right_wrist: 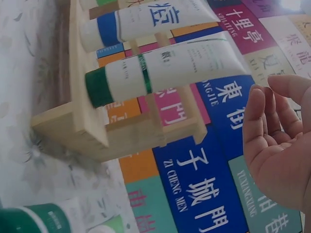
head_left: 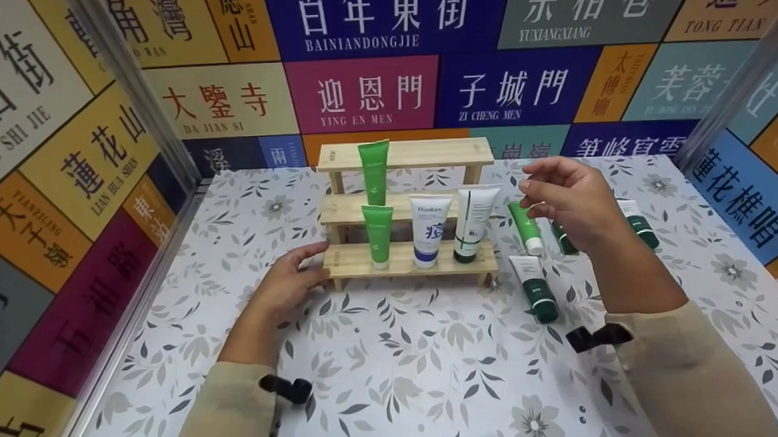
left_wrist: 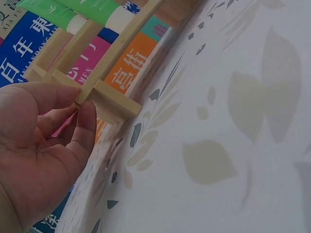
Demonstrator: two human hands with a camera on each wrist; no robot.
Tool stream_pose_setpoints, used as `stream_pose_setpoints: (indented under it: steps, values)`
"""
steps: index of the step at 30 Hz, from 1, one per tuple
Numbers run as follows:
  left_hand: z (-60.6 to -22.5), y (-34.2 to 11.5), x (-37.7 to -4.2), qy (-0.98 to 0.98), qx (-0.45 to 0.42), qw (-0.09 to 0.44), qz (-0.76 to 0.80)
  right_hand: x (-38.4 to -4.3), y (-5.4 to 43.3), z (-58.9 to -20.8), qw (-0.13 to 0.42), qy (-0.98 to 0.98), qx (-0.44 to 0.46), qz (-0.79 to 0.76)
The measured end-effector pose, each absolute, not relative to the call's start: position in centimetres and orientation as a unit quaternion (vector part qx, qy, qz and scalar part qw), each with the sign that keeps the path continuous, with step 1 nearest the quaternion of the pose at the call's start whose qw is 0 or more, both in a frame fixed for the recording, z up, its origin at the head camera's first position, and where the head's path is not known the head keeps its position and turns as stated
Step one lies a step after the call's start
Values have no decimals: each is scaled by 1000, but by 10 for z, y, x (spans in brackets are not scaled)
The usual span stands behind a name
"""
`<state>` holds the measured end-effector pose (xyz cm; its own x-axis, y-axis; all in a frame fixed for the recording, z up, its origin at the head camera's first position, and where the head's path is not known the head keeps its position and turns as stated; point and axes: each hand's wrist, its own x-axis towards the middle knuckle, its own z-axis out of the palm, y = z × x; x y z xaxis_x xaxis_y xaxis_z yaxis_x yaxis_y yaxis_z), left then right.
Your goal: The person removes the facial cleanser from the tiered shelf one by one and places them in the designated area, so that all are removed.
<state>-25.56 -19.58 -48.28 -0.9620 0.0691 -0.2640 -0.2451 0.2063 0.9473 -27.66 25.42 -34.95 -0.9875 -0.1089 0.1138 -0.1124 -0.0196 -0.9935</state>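
A three-tier wooden display rack point(head_left: 411, 268) stands on the table. My left hand point(head_left: 291, 282) pinches the left end of its lowest step between thumb and fingers, as the left wrist view shows close up. On that step stand a small green tube point(head_left: 379, 235), a white tube with a blue cap point(head_left: 429, 230) and a white tube with a dark green cap point(head_left: 476, 224). A taller green tube point(head_left: 375, 173) is upright on the middle step. My right hand point(head_left: 575, 200) hovers right of the rack, fingers loosely bent, holding nothing, near the green-capped tube's top.
Right of the rack lie several tubes: a green one point(head_left: 526, 227), a white and dark green one point(head_left: 534, 289), and another point(head_left: 639, 224) farther right. My right hand partly hides a dark green one point(head_left: 564, 238). Panels with large characters point(head_left: 364, 93) wall the back and sides.
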Motion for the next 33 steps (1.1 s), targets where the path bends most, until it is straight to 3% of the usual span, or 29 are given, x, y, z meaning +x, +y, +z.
stream_pose_setpoints:
  steps: [9,33]
  values:
    - [-484,-198,-256,766,-61,130,626,-293,228,-312,11,-671,116,733]
    - [-482,-196,-256,760,-66,132,633,-337,132,-285,-87,-693,113,707]
